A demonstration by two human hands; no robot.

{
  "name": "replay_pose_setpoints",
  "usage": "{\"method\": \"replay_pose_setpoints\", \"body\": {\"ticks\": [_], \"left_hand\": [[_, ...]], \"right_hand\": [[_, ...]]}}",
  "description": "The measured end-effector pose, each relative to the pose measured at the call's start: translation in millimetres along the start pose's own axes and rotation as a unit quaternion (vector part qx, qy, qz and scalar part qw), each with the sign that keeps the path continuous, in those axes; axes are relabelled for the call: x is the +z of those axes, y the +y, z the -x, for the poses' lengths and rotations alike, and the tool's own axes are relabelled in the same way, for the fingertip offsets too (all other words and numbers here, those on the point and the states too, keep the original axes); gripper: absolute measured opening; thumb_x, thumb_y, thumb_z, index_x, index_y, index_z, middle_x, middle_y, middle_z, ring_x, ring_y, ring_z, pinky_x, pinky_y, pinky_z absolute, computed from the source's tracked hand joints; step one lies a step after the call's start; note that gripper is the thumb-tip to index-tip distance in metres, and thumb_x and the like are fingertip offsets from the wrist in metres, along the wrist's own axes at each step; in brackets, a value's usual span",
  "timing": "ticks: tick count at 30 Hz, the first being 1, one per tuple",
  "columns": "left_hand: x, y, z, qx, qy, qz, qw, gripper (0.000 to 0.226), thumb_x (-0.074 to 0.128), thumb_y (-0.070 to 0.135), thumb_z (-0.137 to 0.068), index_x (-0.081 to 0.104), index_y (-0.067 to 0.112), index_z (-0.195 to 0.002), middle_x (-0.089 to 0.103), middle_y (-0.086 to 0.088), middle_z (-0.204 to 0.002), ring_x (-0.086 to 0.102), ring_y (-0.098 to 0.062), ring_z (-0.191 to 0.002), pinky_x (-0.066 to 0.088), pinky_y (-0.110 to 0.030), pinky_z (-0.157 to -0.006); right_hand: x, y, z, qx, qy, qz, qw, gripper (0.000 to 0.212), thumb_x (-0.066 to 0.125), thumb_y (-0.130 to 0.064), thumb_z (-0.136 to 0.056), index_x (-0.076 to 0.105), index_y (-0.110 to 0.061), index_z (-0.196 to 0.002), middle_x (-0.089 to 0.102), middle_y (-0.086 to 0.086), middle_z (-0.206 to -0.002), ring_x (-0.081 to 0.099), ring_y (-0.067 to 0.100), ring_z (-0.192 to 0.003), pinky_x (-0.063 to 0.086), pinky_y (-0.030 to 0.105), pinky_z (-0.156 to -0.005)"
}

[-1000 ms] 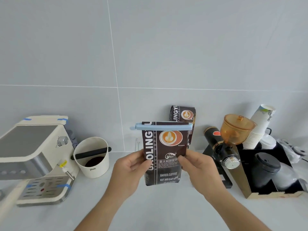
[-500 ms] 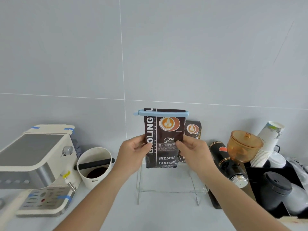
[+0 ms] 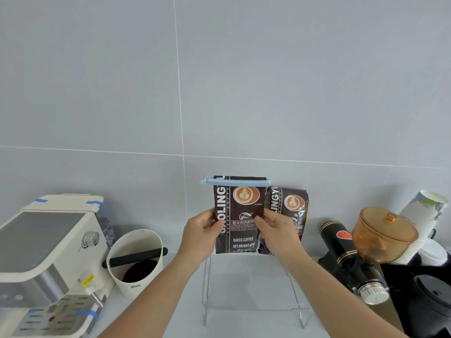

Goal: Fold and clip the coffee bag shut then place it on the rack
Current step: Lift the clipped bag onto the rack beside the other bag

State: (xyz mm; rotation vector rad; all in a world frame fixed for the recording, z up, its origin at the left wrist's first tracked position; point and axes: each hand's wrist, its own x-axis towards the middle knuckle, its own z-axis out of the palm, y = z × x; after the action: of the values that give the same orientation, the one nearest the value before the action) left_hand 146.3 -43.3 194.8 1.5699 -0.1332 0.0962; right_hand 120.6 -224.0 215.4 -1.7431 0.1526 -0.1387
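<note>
A dark brown coffee bag (image 3: 240, 211) stands upright, its folded top held shut by a light blue clip (image 3: 235, 182). My left hand (image 3: 203, 231) grips its left edge and my right hand (image 3: 277, 231) grips its right edge. The bag's bottom edge is level with the back of the clear acrylic rack (image 3: 251, 307); I cannot tell whether it rests on the rack. A second coffee bag (image 3: 290, 206) stands just behind and to the right, partly hidden by my right hand.
A cream espresso machine (image 3: 46, 259) stands at the left, with a white knock box (image 3: 136, 259) beside it. A black grinder with an amber hopper (image 3: 380, 234), stacked paper cups (image 3: 424, 215) and a black organizer box (image 3: 429, 296) are at the right. The tiled wall is close behind.
Both hands have carried the clipped bag farther back toward the wall, to the rear of the rack, next to the second bag. The grip is unchanged.
</note>
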Motion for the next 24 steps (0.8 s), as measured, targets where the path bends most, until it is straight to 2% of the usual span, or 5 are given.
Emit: {"method": "replay_pose_setpoints", "body": {"ticks": [3, 9, 12, 15, 24], "left_hand": [[1, -19, -14, -0.018, 0.001, -0.008, 1.0, 0.031, 0.057, -0.003, -0.09, 0.07, 0.016, -0.11, 0.075, 0.01, -0.096, 0.072, 0.001, -0.083, 0.053, -0.011, -0.066], [4, -50, -37, -0.048, -0.004, -0.021, 0.999, 0.03, 0.058, -0.001, -0.09, 0.07, 0.019, -0.109, 0.076, 0.008, -0.1, 0.073, -0.005, -0.09, 0.054, -0.016, -0.072], [7, -60, -46, -0.056, -0.002, -0.023, 0.998, 0.029, 0.058, 0.0, -0.09, 0.07, 0.017, -0.11, 0.076, 0.01, -0.097, 0.072, -0.002, -0.087, 0.053, -0.013, -0.067], [13, -69, -53, -0.058, 0.005, -0.027, 0.998, 0.03, 0.059, 0.002, -0.09, 0.071, 0.026, -0.103, 0.077, 0.016, -0.092, 0.073, -0.004, -0.086, 0.055, -0.017, -0.072], [16, -79, -70, -0.039, 0.008, -0.044, 0.998, 0.04, 0.06, 0.004, -0.089, 0.07, 0.043, -0.094, 0.077, 0.021, -0.095, 0.072, -0.004, -0.091, 0.055, -0.025, -0.081]], "right_hand": [[6, 15, -16, 0.024, 0.0, 0.007, 1.0, 0.023, 0.054, -0.014, -0.098, 0.075, -0.024, -0.098, 0.081, -0.003, -0.089, 0.076, 0.017, -0.082, 0.062, 0.034, -0.069], [14, 40, -42, 0.053, 0.008, 0.015, 0.998, 0.027, 0.054, -0.014, -0.097, 0.076, -0.029, -0.095, 0.081, -0.002, -0.086, 0.073, 0.03, -0.081, 0.059, 0.042, -0.075], [18, 53, -55, 0.061, 0.014, 0.023, 0.998, 0.032, 0.055, -0.016, -0.097, 0.076, -0.039, -0.086, 0.081, -0.001, -0.088, 0.071, 0.044, -0.092, 0.057, 0.057, -0.086], [22, 60, -63, 0.061, 0.036, 0.038, 0.997, 0.036, 0.055, -0.021, -0.096, 0.073, -0.047, -0.081, 0.081, -0.01, -0.087, 0.075, 0.025, -0.09, 0.058, 0.053, -0.087], [31, 70, -80, 0.053, 0.043, 0.033, 0.997, 0.027, 0.052, -0.022, -0.095, 0.072, -0.041, -0.095, 0.08, -0.006, -0.084, 0.074, 0.024, -0.081, 0.059, 0.043, -0.07]]}}
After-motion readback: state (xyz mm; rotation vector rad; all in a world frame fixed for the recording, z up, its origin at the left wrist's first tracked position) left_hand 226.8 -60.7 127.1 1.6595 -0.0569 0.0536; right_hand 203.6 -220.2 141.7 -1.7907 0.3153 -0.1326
